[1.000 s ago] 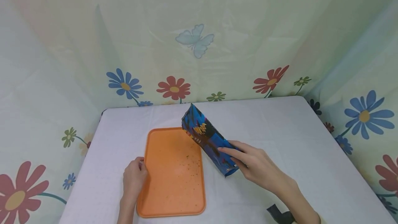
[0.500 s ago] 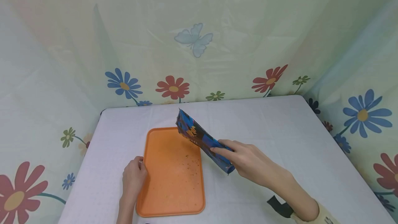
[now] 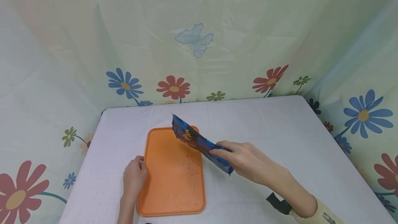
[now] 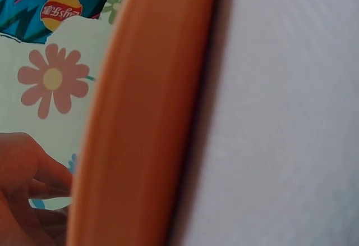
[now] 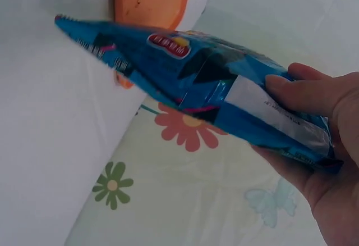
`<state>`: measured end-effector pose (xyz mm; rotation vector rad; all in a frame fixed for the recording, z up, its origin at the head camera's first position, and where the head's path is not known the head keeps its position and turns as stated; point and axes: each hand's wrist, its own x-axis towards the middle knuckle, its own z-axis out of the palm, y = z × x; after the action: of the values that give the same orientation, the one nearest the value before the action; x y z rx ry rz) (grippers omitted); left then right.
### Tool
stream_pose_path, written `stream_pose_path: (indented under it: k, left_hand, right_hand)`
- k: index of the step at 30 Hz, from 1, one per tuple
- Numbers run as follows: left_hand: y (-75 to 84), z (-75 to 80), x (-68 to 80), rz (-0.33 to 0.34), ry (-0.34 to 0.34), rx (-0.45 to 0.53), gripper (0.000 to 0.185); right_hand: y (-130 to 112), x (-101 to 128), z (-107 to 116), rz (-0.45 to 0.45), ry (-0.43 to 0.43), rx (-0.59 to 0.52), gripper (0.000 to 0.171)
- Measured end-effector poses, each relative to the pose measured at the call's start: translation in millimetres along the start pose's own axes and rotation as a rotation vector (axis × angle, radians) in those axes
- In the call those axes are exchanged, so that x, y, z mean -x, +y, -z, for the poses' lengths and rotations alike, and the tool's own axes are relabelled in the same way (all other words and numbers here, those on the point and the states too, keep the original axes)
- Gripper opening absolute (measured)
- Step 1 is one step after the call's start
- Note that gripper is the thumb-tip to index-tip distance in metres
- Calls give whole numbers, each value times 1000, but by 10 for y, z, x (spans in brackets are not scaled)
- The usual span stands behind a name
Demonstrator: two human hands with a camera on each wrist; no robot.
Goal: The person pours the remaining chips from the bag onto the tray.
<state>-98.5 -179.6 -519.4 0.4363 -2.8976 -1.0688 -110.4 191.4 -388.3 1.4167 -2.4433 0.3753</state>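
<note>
My right hand (image 3: 245, 158) grips the lower end of a blue bag of chips (image 5: 185, 77), thumb on one face and fingers on the other. The bag slants up to the left, its far end over the upper right of an orange tray (image 3: 171, 182). In the right wrist view a white label shows beside the thumb. Dark crumbs (image 3: 193, 168) are scattered over the tray's right half. My left hand (image 3: 135, 174) holds the tray's left edge, its fingers (image 4: 47, 173) right at the rim in the left wrist view.
The tray lies on a table with a white cloth (image 3: 264, 123). A flower-printed curtain (image 3: 236, 44) stands behind and at both sides. A black strip (image 3: 278, 203) shows beside my right sleeve (image 3: 317, 213).
The chip bag has tipped lower and moved left over the tray, its broad face turning away to a narrower view. My right hand shifted slightly left; the left hand and tray stayed put.
</note>
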Motion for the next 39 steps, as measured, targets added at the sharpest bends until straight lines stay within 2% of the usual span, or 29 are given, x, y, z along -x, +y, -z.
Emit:
stream_pose_path:
  k: [4, 14, 21, 32, 39]
  left_hand:
    - [3, -7, -4, -4, 5, 1, 30]
    - [7, -13, -6, -5, 13, -7, 30]
    - [-7, -19, -8, -24, 30, -9, 29]
    - [9, -17, -10, -15, 26, -8, 29]
    - [0, -26, -18, -14, 37, -12, 28]
  right_hand:
    - [15, -42, 6, 8, 6, 31, 56]
    - [33, -119, 18, 38, 19, -5, 58]
    - [10, -198, 15, 31, 22, -38, 35]
    - [-6, -249, -5, 16, -53, -38, 46]
    - [2, -310, 20, 25, -61, -53, 44]
